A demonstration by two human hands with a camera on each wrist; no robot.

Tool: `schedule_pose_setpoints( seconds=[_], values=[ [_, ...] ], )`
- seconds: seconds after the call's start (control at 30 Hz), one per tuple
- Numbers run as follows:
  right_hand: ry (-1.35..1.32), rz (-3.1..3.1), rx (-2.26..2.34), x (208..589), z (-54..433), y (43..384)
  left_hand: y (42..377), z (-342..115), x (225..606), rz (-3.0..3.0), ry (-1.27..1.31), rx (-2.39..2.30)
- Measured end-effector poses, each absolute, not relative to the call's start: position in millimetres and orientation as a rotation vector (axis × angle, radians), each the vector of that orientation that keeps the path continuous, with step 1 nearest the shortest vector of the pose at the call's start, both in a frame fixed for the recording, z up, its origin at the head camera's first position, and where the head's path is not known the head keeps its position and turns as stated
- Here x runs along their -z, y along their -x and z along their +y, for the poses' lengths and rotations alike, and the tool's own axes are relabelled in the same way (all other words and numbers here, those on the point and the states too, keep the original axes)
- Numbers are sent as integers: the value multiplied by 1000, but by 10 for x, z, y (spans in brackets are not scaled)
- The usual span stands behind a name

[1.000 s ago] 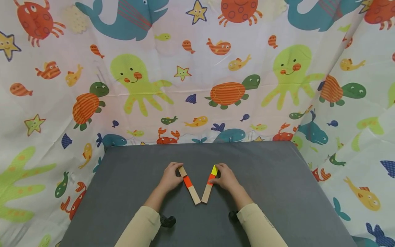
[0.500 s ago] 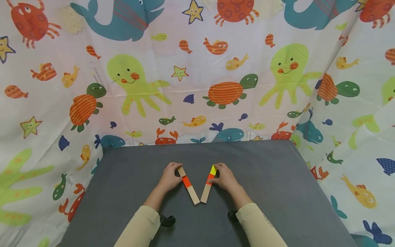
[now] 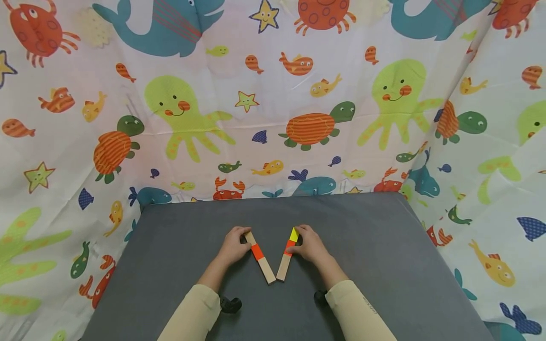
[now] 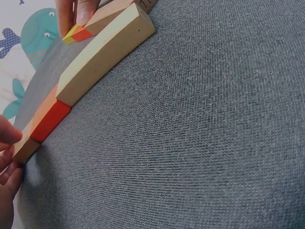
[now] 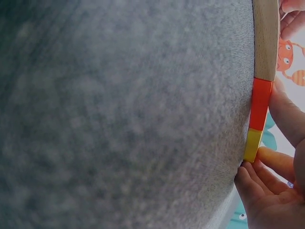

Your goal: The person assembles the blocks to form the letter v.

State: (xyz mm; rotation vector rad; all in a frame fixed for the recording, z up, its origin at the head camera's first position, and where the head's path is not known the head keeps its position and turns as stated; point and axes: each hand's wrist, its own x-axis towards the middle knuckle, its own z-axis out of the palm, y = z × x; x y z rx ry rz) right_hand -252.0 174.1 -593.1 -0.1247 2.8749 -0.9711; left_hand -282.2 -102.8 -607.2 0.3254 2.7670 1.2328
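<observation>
Two rows of toy blocks lie on the grey cloth, forming a V whose near ends almost meet. The left row has a small plain wooden block, an orange block and a long plain wooden block. On the right, a yellow block, another orange block and a second long wooden block lie end to end. My left hand pinches the small wooden block at the far end. My right hand grips the other row's far end, fingers at the yellow block, thumb against the orange one.
Grey cloth covers the table around the blocks. Behind and beside it hangs a white curtain printed with sea animals. Dark wrist cameras stick out below both sleeves.
On the left, the small wooden block now sits more in line with the orange one. Both hands keep nearly the same place, and the head view has shifted slightly.
</observation>
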Motion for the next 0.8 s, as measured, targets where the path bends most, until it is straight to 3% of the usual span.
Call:
schedule_pose_setpoints(
  seconds=[0.8],
  values=[
    [101, 2858, 957, 5906, 1711, 2522, 2788, -1023, 6100, 2799, -352, -1274]
  ],
)
